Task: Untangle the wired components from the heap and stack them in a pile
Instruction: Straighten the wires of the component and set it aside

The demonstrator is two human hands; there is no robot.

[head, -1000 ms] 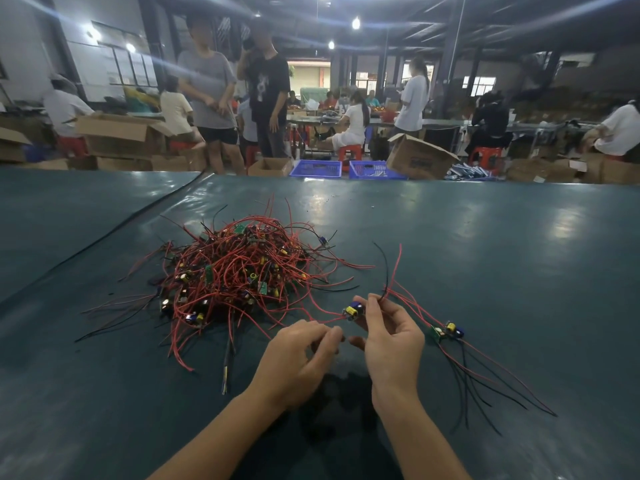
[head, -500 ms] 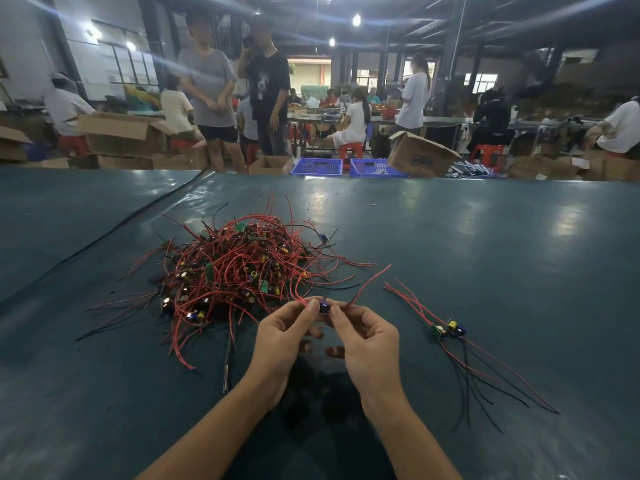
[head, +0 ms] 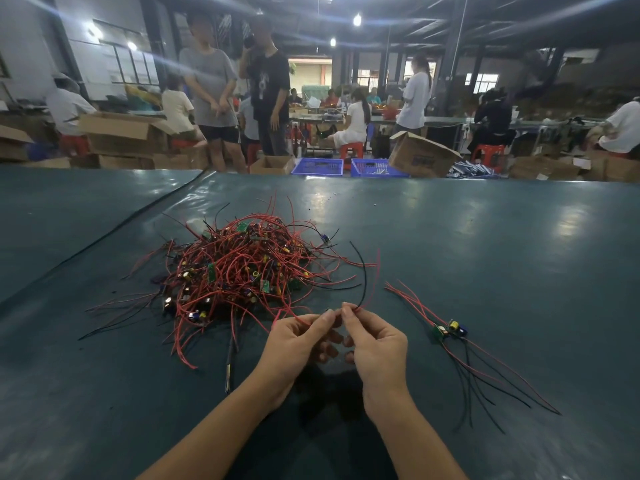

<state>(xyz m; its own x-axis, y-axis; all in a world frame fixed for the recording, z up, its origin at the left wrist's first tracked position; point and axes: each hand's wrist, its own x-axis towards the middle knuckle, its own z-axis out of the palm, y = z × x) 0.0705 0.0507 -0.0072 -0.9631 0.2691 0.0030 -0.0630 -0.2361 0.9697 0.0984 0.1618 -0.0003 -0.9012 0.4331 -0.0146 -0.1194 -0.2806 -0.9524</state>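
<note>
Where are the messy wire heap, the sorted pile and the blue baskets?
wire heap (head: 239,271): head view, tangle's middle.
sorted pile (head: 440,332): head view, its green board.
blue baskets (head: 317,167): head view, left basket's front wall.

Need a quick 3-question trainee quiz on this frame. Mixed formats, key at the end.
1. True or false: the small sorted pile of wired green circuit boards lies to the left of the big tangled heap of red and black wired components.
2. What do the left hand and right hand pinch? A) a screwdriver B) thin red and black wires C) a roll of tape
3. Which hand does the curved black wire rise from?
Key: 1 false; 2 B; 3 right.
</note>
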